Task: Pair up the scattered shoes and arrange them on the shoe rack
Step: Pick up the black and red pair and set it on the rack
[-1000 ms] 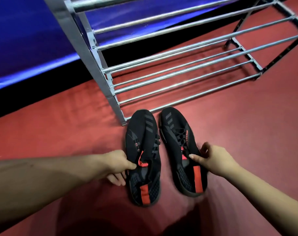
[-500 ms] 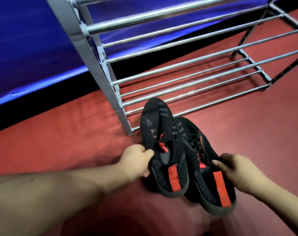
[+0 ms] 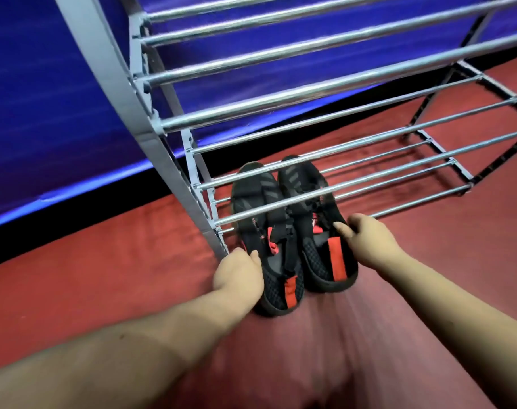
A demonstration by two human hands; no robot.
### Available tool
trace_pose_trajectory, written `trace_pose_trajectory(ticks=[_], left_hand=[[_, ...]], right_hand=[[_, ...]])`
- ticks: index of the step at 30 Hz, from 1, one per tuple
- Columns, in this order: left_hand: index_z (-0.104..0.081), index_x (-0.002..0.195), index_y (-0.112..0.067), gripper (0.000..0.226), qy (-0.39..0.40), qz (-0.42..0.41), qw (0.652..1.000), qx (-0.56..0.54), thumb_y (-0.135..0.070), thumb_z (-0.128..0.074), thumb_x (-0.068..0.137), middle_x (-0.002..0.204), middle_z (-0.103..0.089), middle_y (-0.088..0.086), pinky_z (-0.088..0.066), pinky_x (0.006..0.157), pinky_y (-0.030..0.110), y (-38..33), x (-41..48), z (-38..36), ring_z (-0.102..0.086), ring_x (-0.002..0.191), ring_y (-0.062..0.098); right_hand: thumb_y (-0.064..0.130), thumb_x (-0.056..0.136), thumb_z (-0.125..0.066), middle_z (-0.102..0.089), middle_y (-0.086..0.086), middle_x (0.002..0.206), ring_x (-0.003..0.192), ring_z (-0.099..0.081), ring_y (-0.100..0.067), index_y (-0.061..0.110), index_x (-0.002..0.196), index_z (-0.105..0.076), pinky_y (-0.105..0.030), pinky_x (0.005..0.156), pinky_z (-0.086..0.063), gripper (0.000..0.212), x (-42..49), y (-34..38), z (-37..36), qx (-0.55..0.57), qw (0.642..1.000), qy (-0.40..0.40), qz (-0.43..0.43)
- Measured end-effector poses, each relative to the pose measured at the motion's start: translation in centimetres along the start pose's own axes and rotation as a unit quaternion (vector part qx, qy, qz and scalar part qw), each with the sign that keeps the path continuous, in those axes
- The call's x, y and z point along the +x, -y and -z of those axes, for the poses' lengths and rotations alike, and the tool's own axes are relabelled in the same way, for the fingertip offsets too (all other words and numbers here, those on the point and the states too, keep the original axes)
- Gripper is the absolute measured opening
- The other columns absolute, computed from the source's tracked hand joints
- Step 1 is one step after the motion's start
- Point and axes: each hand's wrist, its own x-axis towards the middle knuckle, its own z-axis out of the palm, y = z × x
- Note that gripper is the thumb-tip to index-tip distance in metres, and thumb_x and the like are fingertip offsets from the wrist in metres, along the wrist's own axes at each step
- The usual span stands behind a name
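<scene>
Two black mesh shoes with red heel tabs lie side by side, toes pointing under the lower rails of the metal shoe rack (image 3: 280, 93). My left hand (image 3: 239, 273) grips the left shoe (image 3: 260, 208) at its collar. My right hand (image 3: 369, 240) pinches the collar of the right shoe (image 3: 307, 190). The front halves of both shoes sit inside the rack's bottom tier at its left end, crossed by a higher shelf's bars; the heels stick out toward me.
The rack's grey left upright (image 3: 151, 119) stands just left of the shoes. Chrome rails run right to the black end frame (image 3: 487, 169). Red carpet (image 3: 103, 276) covers the floor; a blue wall (image 3: 44, 98) with a black base is behind.
Both shoes were lifted from the floor in front of the rack and carried forward; now their toes are pushed into the bottom tier. My view has moved closer to the rack.
</scene>
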Motion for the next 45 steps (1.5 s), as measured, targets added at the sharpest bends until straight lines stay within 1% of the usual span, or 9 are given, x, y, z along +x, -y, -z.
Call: trace_pose_trajectory(ticks=[4,8,12,15,18,26,36,42,45], left_hand=[[-0.056,0.105,-0.002,0.033,-0.03,0.041,0.996,-0.071,-0.028,-0.036,0.099,0.111,-0.063,0.019,-0.043,0.085,0.037,1.2,0.5,-1.6,-0.056,0.108,0.036],[-0.061,0.092,-0.009,0.023,-0.038,0.021,0.982,-0.185,-0.029,-0.05,0.092,0.093,-0.068,0.016,-0.044,0.08,0.037,2.5,0.1,-2.0,-0.06,0.097,0.034],[-0.057,0.071,-0.011,0.034,0.092,0.068,0.975,-0.191,-0.042,-0.057,0.083,0.078,-0.069,0.018,-0.049,0.059,0.031,2.9,-1.7,-1.9,-0.068,0.073,0.035],[-0.052,0.074,-0.006,0.029,0.212,0.168,0.921,-0.281,-0.033,-0.058,0.083,0.071,-0.062,0.017,-0.046,0.043,0.025,2.5,-3.0,-2.0,-0.063,0.048,0.03],[-0.053,0.084,0.002,0.019,0.2,0.192,0.87,-0.408,-0.016,-0.055,0.088,0.076,-0.062,0.023,-0.057,0.054,0.032,2.3,-3.6,-2.5,-0.068,0.054,0.029],[-0.055,0.082,0.005,0.018,0.092,0.173,0.821,-0.537,-0.008,-0.05,0.092,0.057,-0.06,0.017,-0.057,0.052,0.023,1.0,-2.8,-1.0,-0.067,0.049,0.02],[-0.057,0.1,0.007,0.015,0.049,0.249,0.799,-0.545,-0.005,-0.05,0.093,0.082,-0.064,0.023,-0.048,0.036,0.018,1.6,-0.6,-1.5,-0.062,0.037,0.017],[-0.053,0.077,0.0,0.02,0.036,0.221,0.819,-0.528,-0.009,-0.05,0.095,0.075,-0.06,0.02,-0.051,0.04,0.019,1.8,-0.7,-1.4,-0.064,0.043,0.017],[-0.05,0.076,-0.004,0.026,0.084,0.215,0.837,-0.497,-0.023,-0.054,0.095,0.075,-0.061,0.018,-0.056,0.046,0.024,2.1,-0.6,-0.4,-0.066,0.055,0.025]], right_hand=[[0.022,0.087,-0.063,-0.063,-0.005,0.076,0.071,-0.053,-0.02,0.006,0.086,-0.062,-0.036,0.068,-0.043,0.016,0.1,-1.0,-2.2,0.166,0.985,0.037,-0.023],[0.019,0.086,-0.067,-0.066,-0.001,0.083,0.072,-0.061,-0.012,0.016,0.103,-0.066,-0.026,0.066,-0.048,0.018,-1.2,-1.7,-2.1,0.317,0.943,0.084,-0.05],[0.034,0.084,-0.067,-0.067,-0.006,0.079,0.064,-0.063,-0.021,0.016,0.093,-0.061,-0.03,0.058,-0.052,0.021,-2.9,-1.9,-2.2,0.296,0.938,0.132,-0.12],[0.031,0.085,-0.066,-0.065,-0.01,0.067,0.051,-0.063,-0.02,0.01,0.09,-0.055,-0.024,0.046,-0.051,0.024,-3.6,-2.4,-2.7,0.344,0.909,0.167,-0.166],[0.011,0.089,-0.062,-0.061,-0.018,0.065,0.04,-0.06,-0.018,0.001,0.089,-0.053,-0.021,0.039,-0.05,0.014,-3.6,-2.4,-3.1,0.408,0.89,0.129,-0.16],[0.008,0.092,-0.057,-0.06,-0.016,0.064,0.037,-0.055,-0.016,-0.003,0.08,-0.061,-0.022,0.042,-0.051,0.016,-1.1,-0.3,-2.0,0.411,0.898,0.102,-0.118],[0.01,0.088,-0.057,-0.064,-0.016,0.083,0.064,-0.062,-0.026,0.001,0.097,-0.062,-0.033,0.058,-0.055,0.014,1.4,2.5,-4.7,0.299,0.948,0.059,-0.093],[0.007,0.093,-0.051,-0.071,-0.018,0.091,0.066,-0.063,-0.022,0.005,0.104,-0.068,-0.023,0.053,-0.051,0.02,1.2,1.5,-4.4,0.308,0.943,0.115,-0.044],[0.026,0.091,-0.059,-0.067,-0.008,0.072,0.054,-0.057,-0.016,0.011,0.097,-0.072,-0.021,0.051,-0.049,0.021,1.3,1.4,-3.6,0.273,0.951,0.139,-0.037]])
